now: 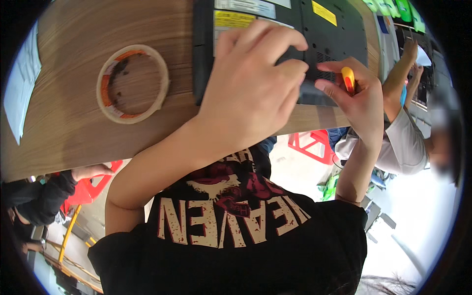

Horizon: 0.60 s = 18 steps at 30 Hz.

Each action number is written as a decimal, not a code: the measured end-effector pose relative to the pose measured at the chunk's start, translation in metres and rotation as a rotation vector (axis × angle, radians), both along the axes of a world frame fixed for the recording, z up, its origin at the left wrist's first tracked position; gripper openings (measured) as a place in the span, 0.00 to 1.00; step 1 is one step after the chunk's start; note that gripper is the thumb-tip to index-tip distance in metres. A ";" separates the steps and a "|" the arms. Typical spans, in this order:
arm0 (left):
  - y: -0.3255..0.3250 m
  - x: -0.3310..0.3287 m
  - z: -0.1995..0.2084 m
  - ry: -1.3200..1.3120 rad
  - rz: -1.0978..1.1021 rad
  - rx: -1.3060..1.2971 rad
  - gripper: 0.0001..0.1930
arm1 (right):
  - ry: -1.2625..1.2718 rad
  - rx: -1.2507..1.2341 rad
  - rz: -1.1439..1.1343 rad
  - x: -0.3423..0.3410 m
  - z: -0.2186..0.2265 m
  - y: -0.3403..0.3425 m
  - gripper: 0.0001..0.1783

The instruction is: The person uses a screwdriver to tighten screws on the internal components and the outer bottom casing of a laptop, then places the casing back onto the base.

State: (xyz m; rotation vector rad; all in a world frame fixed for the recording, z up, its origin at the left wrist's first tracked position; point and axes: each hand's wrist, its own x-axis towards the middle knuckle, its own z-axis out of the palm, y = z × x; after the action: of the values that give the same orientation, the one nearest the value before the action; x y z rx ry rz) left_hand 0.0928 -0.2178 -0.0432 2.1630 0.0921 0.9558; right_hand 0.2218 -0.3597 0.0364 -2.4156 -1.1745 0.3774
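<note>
A black laptop (351, 46) lies bottom side up on the wooden table, with yellow and white labels, vent slots and small holes showing. Above its middle, my left hand (255, 81) is curled, the fingertips bent toward my right hand; whatever they pinch, if anything, is hidden. Near the laptop's close edge, my right hand (361, 96) is closed around a screwdriver (348, 79) with a yellow and red handle, its thumb and index finger a little apart. The screwdriver's shaft is not visible. Left of the laptop sits a tape roll (161, 88), small dark bits lying inside its ring.
White sheets (22, 83) lie at the table's left edge. Another person (403, 142) sits close by on the right, arms on the table. Someone else's dark-clothed leg (37, 196) shows lower left. Red stools (314, 147) stand below the table, and green objects (403, 11) lie at far right.
</note>
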 end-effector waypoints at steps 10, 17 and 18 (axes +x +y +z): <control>-0.010 0.001 0.008 0.116 -0.025 0.249 0.10 | -0.193 0.645 0.075 0.026 0.049 -0.062 0.28; -0.013 0.003 0.007 0.159 -0.031 0.321 0.13 | -0.204 0.799 -0.047 0.005 0.019 -0.045 0.18; -0.012 0.004 0.007 0.159 -0.036 0.322 0.13 | -0.178 0.814 -0.024 0.001 0.016 -0.039 0.17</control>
State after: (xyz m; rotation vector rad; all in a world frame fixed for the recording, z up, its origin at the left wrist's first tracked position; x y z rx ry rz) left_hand 0.0967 -0.2301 -0.0365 2.5265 -0.0260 0.8206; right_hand 0.2233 -0.3988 0.0527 -1.7576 -1.0839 -0.2911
